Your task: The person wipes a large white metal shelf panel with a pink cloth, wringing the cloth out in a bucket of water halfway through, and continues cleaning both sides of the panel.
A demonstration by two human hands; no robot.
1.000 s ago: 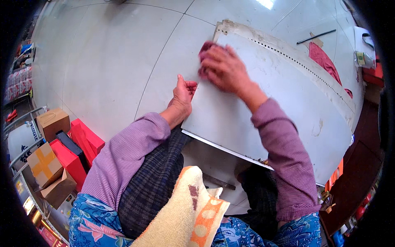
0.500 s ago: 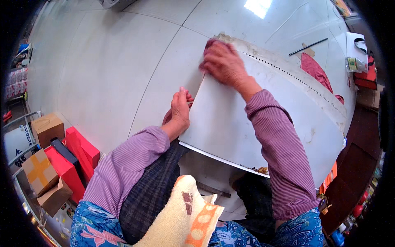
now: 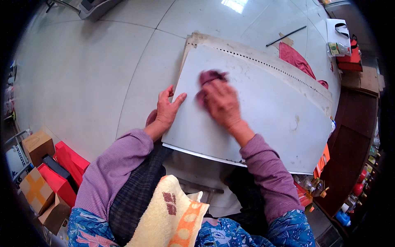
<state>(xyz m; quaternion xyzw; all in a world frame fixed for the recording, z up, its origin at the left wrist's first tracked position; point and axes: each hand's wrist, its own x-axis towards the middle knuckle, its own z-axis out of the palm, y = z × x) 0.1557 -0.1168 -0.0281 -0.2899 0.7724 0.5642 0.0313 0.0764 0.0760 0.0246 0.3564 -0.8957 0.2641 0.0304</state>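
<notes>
While the left hand (image 3: 165, 113) lays its thumb over the left edge of the white panel (image 3: 267, 115), grip unclear, the right hand (image 3: 224, 103), forearm angled inward, clasps a maroon cloth (image 3: 210, 77) on the panel, shifted inward from the far-left corner since the previous frame.

Maroon cloth (image 3: 210, 77) on white panel (image 3: 267, 113)

two hands (image 3: 166, 110), two reddish cloths (image 3: 211, 76), one white panel (image 3: 267, 119), one towel (image 3: 154, 212)
</notes>
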